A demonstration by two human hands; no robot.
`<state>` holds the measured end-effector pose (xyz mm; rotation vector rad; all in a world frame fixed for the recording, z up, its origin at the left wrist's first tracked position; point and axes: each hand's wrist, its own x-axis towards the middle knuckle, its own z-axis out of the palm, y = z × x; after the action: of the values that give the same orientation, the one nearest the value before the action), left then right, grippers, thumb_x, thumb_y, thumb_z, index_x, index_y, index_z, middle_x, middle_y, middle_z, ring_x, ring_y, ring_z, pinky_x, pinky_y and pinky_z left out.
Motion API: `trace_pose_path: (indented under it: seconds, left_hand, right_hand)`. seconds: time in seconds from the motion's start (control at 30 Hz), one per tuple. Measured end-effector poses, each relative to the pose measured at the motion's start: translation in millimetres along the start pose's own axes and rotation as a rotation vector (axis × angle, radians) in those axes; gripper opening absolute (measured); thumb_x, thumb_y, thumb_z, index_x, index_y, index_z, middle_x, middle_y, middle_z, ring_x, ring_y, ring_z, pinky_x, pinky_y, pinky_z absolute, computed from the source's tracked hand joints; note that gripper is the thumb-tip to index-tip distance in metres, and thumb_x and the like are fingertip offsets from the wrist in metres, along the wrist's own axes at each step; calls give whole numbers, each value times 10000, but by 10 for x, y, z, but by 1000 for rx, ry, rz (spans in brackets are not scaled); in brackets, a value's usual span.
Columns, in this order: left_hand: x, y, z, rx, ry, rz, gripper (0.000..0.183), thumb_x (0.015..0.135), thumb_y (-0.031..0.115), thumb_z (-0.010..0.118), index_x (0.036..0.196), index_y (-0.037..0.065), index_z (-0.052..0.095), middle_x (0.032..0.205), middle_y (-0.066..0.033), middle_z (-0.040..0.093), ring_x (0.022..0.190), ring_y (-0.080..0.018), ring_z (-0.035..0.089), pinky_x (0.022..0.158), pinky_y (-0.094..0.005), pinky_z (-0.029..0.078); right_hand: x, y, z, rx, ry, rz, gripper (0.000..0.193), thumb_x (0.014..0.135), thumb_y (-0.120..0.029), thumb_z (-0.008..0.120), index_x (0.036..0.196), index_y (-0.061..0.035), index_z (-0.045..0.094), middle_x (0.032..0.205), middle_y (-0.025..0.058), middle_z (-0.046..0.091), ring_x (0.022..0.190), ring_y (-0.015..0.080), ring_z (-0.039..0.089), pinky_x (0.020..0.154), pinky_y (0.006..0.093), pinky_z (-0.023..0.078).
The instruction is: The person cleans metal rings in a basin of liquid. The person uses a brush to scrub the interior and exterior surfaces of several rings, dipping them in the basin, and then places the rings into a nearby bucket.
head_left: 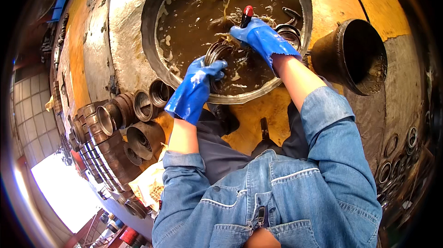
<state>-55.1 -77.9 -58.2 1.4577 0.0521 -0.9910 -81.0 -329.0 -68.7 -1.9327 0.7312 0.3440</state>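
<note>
In front of me stands a wide round metal basin (150, 40) of brown, foam-flecked liquid (194, 15). My left hand (197, 81), in a blue rubber glove, grips a bunch of thin metal rings (217, 54) above the liquid near the basin's near edge. My right hand (265, 38), gloved alike, is closed round a tool with a red-tipped black handle (248, 11). The tool's working end is mostly hidden by the glove and lies close to the rings. More metal rings (290, 32) rest at the basin's right side, partly behind my right glove.
An open, dirty metal bucket (364, 58) stands right of the basin. Metal cylinders and rings (122, 111) crowd the left, with a crumpled cloth or bag (150, 185) nearer me. Several loose rings (392, 165) lie at the far right. The floor (258, 116) is yellow and stained.
</note>
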Motion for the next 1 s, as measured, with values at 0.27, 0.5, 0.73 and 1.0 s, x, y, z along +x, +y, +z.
trace_pose_path:
  seconds: [0.27, 0.5, 0.73, 1.0]
  left_hand:
    - [116, 63, 269, -29, -70, 30, 331, 987, 116, 763, 1250, -67, 679, 985, -98, 756, 836, -168, 714, 753, -283, 573]
    - [86, -90, 156, 2, -124, 52, 418, 967, 79, 742, 1341, -63, 619, 1103, -119, 760, 979, -179, 724, 877, -301, 594]
    - [55, -42, 32, 7, 45, 148, 285, 972, 55, 683, 1239, -43, 711, 1072, -101, 771, 926, -182, 710, 865, -313, 580]
    - [-38, 26, -15, -30, 35, 122, 425, 905, -65, 636, 1329, -58, 658, 1171, -141, 753, 1014, -214, 722, 894, -315, 570]
  right_hand:
    - [2, 182, -261, 156, 213, 16, 510, 821, -460, 745, 1061, -10, 768, 1051, 242, 773, 978, 362, 756, 918, 417, 573]
    - [-290, 146, -522, 251, 283, -79, 395, 867, -392, 720, 933, -3, 734, 832, 128, 699, 760, 235, 629, 765, 404, 520]
    - [-121, -39, -167, 479, -358, -390, 306, 871, -369, 726, 946, -82, 800, 1002, 84, 795, 927, 176, 695, 863, 339, 526]
    - [-163, -347, -11, -8, -90, -36, 432, 840, -414, 697, 1044, -43, 784, 1034, 211, 772, 961, 325, 749, 886, 407, 579]
